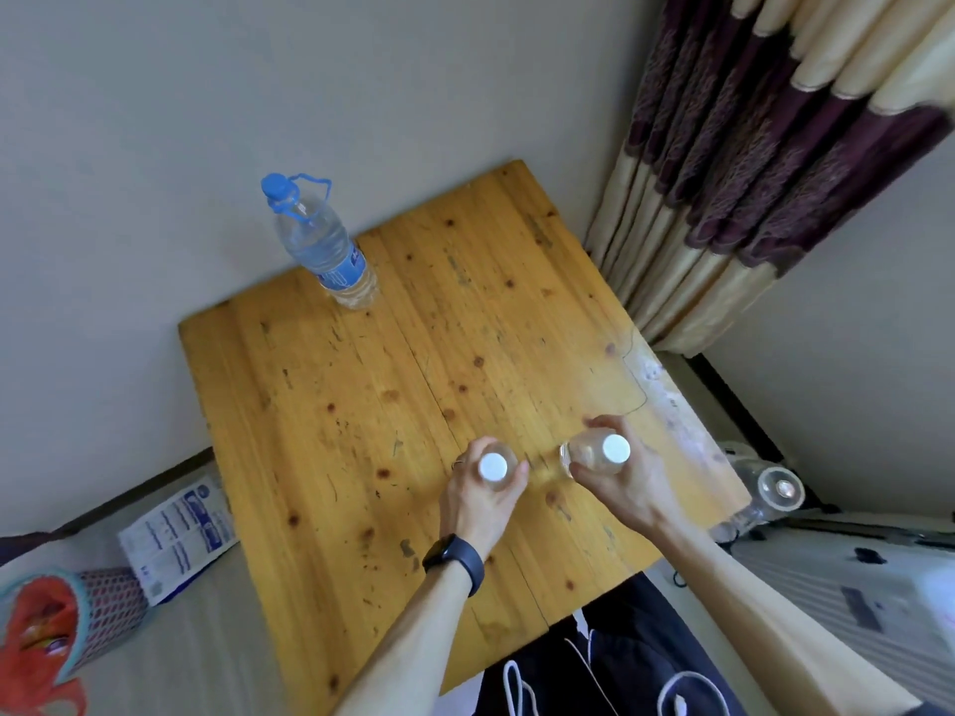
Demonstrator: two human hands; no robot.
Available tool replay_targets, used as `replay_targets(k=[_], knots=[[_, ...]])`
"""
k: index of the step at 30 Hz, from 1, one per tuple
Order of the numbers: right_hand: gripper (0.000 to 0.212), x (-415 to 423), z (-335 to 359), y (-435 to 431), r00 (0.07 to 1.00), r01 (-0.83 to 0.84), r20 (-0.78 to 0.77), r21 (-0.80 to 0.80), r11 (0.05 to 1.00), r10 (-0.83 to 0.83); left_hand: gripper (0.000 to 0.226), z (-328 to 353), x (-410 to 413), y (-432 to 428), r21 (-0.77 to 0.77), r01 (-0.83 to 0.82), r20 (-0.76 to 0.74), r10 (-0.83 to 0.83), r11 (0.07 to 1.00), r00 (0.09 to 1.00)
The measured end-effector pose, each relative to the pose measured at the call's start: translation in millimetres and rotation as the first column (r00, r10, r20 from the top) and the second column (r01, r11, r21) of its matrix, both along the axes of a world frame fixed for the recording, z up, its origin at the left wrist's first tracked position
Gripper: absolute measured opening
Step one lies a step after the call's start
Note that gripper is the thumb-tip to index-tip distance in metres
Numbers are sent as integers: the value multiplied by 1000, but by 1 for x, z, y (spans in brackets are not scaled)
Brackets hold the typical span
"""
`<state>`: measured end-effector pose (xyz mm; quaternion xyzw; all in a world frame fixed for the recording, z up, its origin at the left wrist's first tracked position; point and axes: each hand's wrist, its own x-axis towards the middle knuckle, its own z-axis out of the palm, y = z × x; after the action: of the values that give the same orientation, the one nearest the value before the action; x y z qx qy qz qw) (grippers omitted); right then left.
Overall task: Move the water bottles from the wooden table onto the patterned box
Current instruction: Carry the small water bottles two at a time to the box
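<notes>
Two small clear bottles with white caps stand on the wooden table (362, 405) near its front. My left hand (478, 501) grips the left bottle (493, 467) around its body. Beside it, the right bottle (615, 449) is gripped by my right hand (628, 483). A larger water bottle (323, 245) with a blue cap and blue label stands upright at the table's far left corner, against the wall. The patterned box is not clearly in view.
A purple and cream curtain (749, 173) hangs to the right of the table. An empty clear bottle (775, 490) lies on the floor at the right. A printed white package (178, 542) and a red-pink mesh basket (67, 622) sit at the left.
</notes>
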<state>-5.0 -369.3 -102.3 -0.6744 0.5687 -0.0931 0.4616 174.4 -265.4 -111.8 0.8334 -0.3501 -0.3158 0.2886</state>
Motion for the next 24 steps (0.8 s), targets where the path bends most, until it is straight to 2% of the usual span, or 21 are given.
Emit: replay_targets(k=[6,11,14,16,18,21,24], knots=[[49,-66,36,43,969,246,25,-21,969,-246,41,9,-19,4,5,248,46,-247,969,968],[42,-126,52,91,867,498,27,-23,867,-497,36,20,-84,-5,-8,449,16,-449,894,893],[41,-167,56,131,765,645,44,-48,763,-643,39,27,-137,-4,-24,621,30,-620,783,784],[43,-203,61,170,670,743,69,-43,668,-740,41,34,-185,5,-30,733,68,-730,680,680],[44,-227,63,201,611,792,68,-65,607,-789,42,40,-221,14,-38,791,108,-785,610,610],[44,-280,73,269,483,874,78,-107,474,-872,43,54,-293,51,-57,894,181,-876,445,447],[45,-325,85,348,315,942,93,-147,300,-944,40,72,-364,101,-59,956,196,-936,287,293]])
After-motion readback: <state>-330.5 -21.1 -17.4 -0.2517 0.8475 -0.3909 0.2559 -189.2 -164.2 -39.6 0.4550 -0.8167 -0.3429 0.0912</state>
